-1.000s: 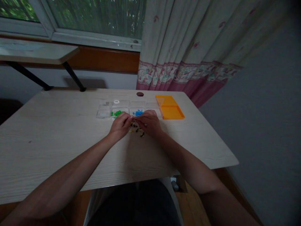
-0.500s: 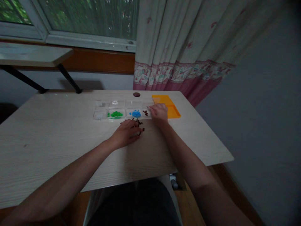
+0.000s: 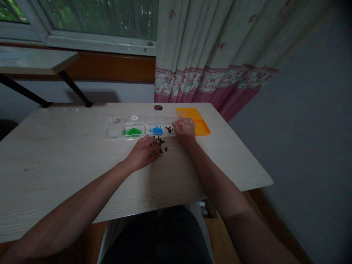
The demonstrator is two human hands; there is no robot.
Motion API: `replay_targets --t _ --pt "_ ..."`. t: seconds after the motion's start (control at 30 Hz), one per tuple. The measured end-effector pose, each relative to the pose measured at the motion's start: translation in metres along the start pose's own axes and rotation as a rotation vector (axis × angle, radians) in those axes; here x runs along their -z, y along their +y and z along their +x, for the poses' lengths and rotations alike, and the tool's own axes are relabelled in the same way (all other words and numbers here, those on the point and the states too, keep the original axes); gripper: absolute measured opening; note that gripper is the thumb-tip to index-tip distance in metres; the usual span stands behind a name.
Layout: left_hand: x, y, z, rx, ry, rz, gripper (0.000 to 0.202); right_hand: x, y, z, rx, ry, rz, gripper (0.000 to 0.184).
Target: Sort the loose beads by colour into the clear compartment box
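Since a second ago, my right hand (image 3: 185, 128) has moved from beside the left to the clear tray's (image 3: 145, 129) brown-filled compartment, fingertips bunched; I can't tell whether they pinch anything. My left hand (image 3: 144, 149) lies loosely spread over brown pieces (image 3: 159, 140) before the tray.

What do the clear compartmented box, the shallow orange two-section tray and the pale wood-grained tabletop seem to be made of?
Clear compartmented box: probably hard, glossy plastic; it is see-through and catches bright glints.
Orange tray: likely opaque plastic; its colour is even and its edges crisp.
Pale tabletop: wood or wood-look laminate, going by its fine grain lines; the picture cannot settle which.
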State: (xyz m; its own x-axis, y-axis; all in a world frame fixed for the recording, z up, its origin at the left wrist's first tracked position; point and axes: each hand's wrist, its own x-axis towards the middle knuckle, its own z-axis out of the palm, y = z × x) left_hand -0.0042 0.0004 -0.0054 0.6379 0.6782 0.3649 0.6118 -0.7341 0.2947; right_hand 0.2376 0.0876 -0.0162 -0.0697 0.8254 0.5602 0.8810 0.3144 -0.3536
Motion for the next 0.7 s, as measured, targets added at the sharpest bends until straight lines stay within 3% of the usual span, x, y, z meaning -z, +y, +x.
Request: replay_targets --t 0.7 --pt "-0.0022 -0.0049 0.0021 0.078 0.013 0.02 0.018 -0.0011 -0.0018 -0.0023 -0.004 -0.086 0.019 0.027"
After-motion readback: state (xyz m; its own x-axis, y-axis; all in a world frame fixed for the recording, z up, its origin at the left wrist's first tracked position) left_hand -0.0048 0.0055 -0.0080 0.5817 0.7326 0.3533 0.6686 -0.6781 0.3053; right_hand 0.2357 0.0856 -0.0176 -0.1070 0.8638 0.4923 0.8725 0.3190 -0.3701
